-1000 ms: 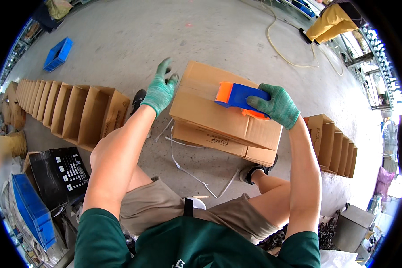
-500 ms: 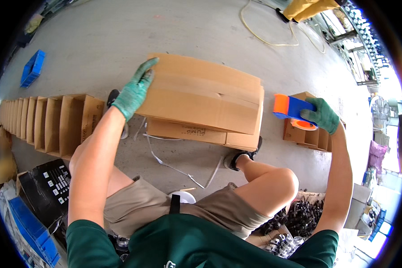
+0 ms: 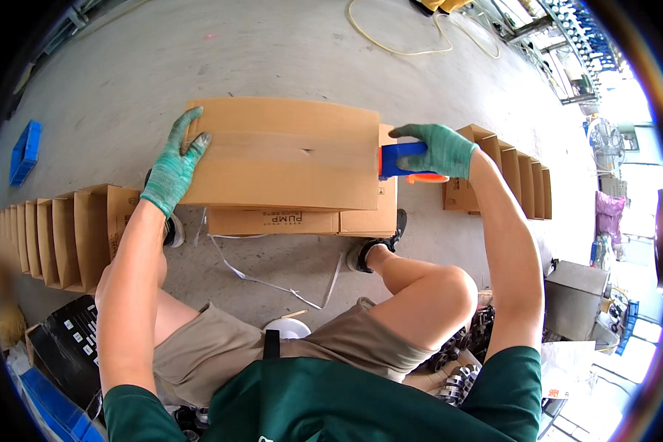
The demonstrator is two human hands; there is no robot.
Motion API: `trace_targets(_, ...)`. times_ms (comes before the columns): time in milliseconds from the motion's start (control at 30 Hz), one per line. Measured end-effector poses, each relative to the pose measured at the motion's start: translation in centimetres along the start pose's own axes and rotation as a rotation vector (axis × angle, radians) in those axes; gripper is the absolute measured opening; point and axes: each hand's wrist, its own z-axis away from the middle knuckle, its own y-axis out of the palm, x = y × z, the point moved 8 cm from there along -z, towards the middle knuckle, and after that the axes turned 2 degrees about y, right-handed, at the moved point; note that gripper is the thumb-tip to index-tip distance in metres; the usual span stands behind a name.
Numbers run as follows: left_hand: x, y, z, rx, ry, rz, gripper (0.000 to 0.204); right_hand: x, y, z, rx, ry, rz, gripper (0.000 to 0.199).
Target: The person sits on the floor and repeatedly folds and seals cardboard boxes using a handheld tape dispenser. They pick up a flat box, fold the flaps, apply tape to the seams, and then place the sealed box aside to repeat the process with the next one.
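A closed brown cardboard box [image 3: 287, 166] with a strip of clear tape along its top lies in front of me. My left hand [image 3: 171, 168], in a green glove, grips its left end, the thumb and fingers at the edge. My right hand [image 3: 446, 151], also gloved in green, holds a blue and orange tape dispenser [image 3: 404, 158] against the right end of the box. An orange-rimmed part of the dispenser shows under the hand. Beneath the box are flat cardboard pieces [image 3: 302, 222], largely covered by it.
A row of open cardboard boxes [image 3: 87, 228] stands at my left, with more open boxes [image 3: 527, 177] at right. White strapping [image 3: 252, 279] lies on the floor by my feet. Farther off are a blue crate [image 3: 25, 152] and a pale hose [image 3: 379, 47]. A black carton [image 3: 68, 331] sits lower left.
My right hand has brought the tape dispenser leftward, from apart to the box's right end. The box now sits more level. My left hand keeps its grip; the view has shifted.
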Motion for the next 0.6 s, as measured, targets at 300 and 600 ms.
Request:
trace_targets(300,-0.9,-0.6,0.6,-0.024,0.035,-0.063,0.056,0.9,6.6,-2.6,-0.062,0.134,0.391,0.029)
trace_targets(600,-1.2,0.1,0.3,-0.011,0.07,-0.149,0.06,-8.2,16.6,-9.5,-0.206,0.214,0.374,0.044)
